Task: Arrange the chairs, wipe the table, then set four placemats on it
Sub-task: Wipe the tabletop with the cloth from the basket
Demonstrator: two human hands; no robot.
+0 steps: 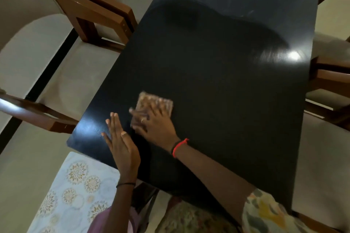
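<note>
A black rectangular table (217, 62) fills the middle of the head view. On its near left part lies a small brownish checked cloth (161, 101), blurred by motion. My right hand (151, 125) presses flat on the cloth with the fingers spread. My left hand (119, 138) rests flat on the tabletop just left of it, fingers straight, holding nothing. Pale patterned placemats (75, 191) lie on a seat below the table's near left corner.
Wooden chairs with beige seats stand around the table: one at the far left (91, 11), one at the near left (37, 113), two on the right (329, 81). The far part of the tabletop shows pale smears. Beige tiled floor lies on both sides.
</note>
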